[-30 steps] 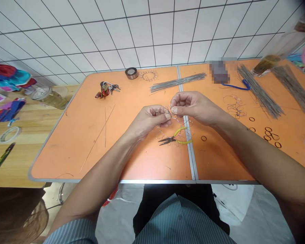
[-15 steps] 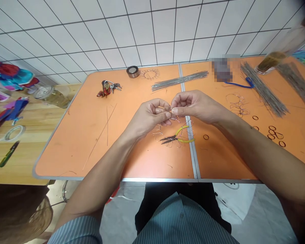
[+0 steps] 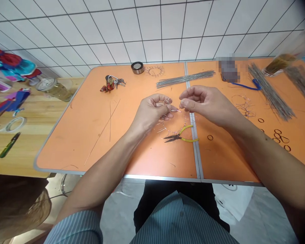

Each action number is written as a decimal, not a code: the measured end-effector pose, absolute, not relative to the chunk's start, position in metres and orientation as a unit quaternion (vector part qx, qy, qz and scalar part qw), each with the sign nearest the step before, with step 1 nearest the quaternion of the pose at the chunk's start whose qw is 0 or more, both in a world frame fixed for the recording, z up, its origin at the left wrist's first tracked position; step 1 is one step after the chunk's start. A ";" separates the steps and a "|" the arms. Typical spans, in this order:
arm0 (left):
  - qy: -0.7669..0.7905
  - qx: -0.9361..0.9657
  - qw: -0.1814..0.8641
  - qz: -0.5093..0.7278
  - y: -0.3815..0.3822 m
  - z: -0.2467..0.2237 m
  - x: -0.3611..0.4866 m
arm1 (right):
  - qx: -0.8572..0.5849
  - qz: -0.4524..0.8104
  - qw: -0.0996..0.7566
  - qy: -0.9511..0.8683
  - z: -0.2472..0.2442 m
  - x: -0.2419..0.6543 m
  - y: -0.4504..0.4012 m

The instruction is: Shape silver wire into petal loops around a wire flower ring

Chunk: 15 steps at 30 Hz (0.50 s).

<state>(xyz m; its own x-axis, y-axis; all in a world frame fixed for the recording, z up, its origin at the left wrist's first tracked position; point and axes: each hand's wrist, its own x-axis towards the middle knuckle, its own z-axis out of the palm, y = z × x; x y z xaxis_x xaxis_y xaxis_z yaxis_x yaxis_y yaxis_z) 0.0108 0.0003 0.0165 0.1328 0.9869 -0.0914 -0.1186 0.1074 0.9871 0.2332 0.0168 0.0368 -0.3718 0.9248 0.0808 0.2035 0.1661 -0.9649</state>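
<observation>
My left hand (image 3: 156, 110) is closed, pinching a wire ring (image 3: 175, 131) made of thin bent wire with short twisted ends. The ring hangs below the fingers, over the table. Just right of it is my right hand (image 3: 202, 101), its thumb and fingers curled together close to a wire end. Anything between those fingertips is too small to make out. Pliers (image 3: 176, 137) with yellow handles lie under the ring, jaws pointing left.
Straight wires (image 3: 185, 79) lie in a bundle behind my hands, near a tape roll (image 3: 137, 67) and keys (image 3: 113, 83). More wire bundles (image 3: 271, 93), a glass of amber liquid (image 3: 279, 64) and small dark rings (image 3: 277, 133) are at the right. The table (image 3: 66, 142) meets a tiled wall.
My right hand has drawn away from my left, leaving a gap between them. More of the wire ring shows below my left hand. The view has shifted slightly.
</observation>
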 end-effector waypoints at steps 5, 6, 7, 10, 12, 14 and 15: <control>0.461 0.455 0.576 0.498 0.001 0.015 0.012 | -0.449 0.465 0.356 -0.675 0.029 0.223 0.012; 0.461 0.452 0.578 0.499 0.000 0.015 0.012 | -0.453 0.463 0.352 -0.676 0.029 0.221 0.011; 0.460 0.450 0.582 0.497 0.000 0.015 0.013 | -0.457 0.460 0.348 -0.677 0.029 0.219 0.011; 0.460 0.449 0.592 0.486 -0.001 0.017 0.013 | -0.475 0.444 0.336 -0.681 0.032 0.216 0.008; 0.464 0.453 0.592 0.479 -0.002 0.017 0.013 | -0.489 0.432 0.328 -0.684 0.034 0.215 0.007; 0.468 0.461 0.585 0.476 -0.002 0.017 0.014 | -0.497 0.425 0.322 -0.685 0.035 0.214 0.006; 0.470 0.466 0.580 0.474 -0.002 0.017 0.014 | -0.497 0.425 0.321 -0.686 0.035 0.213 0.005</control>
<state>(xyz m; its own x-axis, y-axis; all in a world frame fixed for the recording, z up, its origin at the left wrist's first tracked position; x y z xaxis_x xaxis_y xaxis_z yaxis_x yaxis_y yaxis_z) 0.0136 -0.0018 0.0167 0.1077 0.9888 -0.1033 -0.1120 0.1153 0.9870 0.2132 0.0054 0.0350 -0.3008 0.9535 0.0176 0.4089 0.1456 -0.9009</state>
